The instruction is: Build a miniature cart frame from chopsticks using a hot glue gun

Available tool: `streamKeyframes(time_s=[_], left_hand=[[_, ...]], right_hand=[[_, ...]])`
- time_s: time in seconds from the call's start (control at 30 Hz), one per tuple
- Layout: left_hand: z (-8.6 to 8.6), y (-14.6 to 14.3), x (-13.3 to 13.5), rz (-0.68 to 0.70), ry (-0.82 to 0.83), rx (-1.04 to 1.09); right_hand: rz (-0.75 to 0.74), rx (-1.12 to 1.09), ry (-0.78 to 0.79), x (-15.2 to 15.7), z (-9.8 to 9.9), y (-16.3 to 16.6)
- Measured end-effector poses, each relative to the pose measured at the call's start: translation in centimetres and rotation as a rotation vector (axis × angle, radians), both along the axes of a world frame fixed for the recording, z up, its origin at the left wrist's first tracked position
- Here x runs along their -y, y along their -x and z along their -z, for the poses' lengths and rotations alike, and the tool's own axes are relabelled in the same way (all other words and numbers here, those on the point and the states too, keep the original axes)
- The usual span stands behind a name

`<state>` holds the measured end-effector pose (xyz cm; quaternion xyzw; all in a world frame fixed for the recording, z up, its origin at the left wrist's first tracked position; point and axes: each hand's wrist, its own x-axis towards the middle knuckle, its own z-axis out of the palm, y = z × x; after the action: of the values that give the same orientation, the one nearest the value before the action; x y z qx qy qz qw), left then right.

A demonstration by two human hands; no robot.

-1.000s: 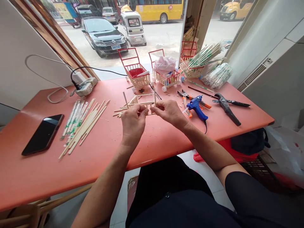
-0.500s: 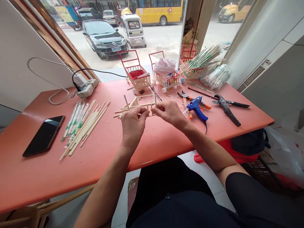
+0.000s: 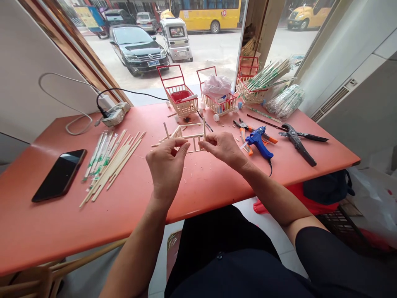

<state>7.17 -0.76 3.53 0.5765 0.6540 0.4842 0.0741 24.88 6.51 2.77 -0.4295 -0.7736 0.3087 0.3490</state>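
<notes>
Small openwork frame [image 3: 192, 136] of pale, unpainted wooden sticks, over the middle of the bench [image 3: 130, 198]. Thin rails run left to right; short uprights on the near side; slatted end toward the left. Taller posts at both ends, left one leaning slightly, right one near upright. Resting on the bench or lifted: cannot tell.

Right hand [image 3: 225, 149]: thumb and fingers pinched on the frame's right end. Left hand [image 3: 166, 167]: thumb and fingertip nearly meeting in front of the frame's left part; cannot tell whether anything is between them. The two hands stand apart, part of the frame showing in the gap.

Bench top smooth, salmon-red, scattered with crumbs and tiny offcuts. Left: black phone [image 3: 58, 176], wrapped sticks [image 3: 99, 154], bare sticks [image 3: 113, 170] loosely fanned. Far left: power strip [image 3: 115, 115] with cables. Far side: three small red-trimmed carts [image 3: 185, 108], the middle one carrying a crumpled white bundle [image 3: 217, 86]. Right: blue glue gun [image 3: 259, 142], orange-handled tools [image 3: 270, 138], black-handled tool [image 3: 299, 145].

Beyond, window [image 3: 217, 54]; outside, black car [image 3: 139, 47], small white vehicle [image 3: 176, 39], yellow bus [image 3: 209, 16].
</notes>
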Motion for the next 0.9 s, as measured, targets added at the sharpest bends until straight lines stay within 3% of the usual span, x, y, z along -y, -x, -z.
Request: streamKeyframes(time_s=[0.3, 0.57, 0.67, 0.83, 0.9], left_hand=[[-0.5, 1.3, 0.8, -0.071, -0.076, 0.067], [1.4, 5.0, 0.3, -0.032, -0.045, 0.221], [0.6, 5.3, 1.0, -0.017, -0.119, 0.115], [-2.1, 4.1, 2.1, 0.008, -0.306, -0.250], [-2.4, 3.3, 1.9, 0.069, -0.280, -0.331]], right_hand=[[0.003, 0.011, -0.013, -0.1, 0.0, -0.2], [-0.079, -0.025, -0.030, -0.4, 0.2, -0.3], [-0.095, -0.027, -0.052, -0.7, 0.2, -0.3], [-0.092, -0.034, -0.086, -1.0, 0.4, -0.3], [-0.081, -0.015, -0.098, -1.0, 0.5, -0.2]])
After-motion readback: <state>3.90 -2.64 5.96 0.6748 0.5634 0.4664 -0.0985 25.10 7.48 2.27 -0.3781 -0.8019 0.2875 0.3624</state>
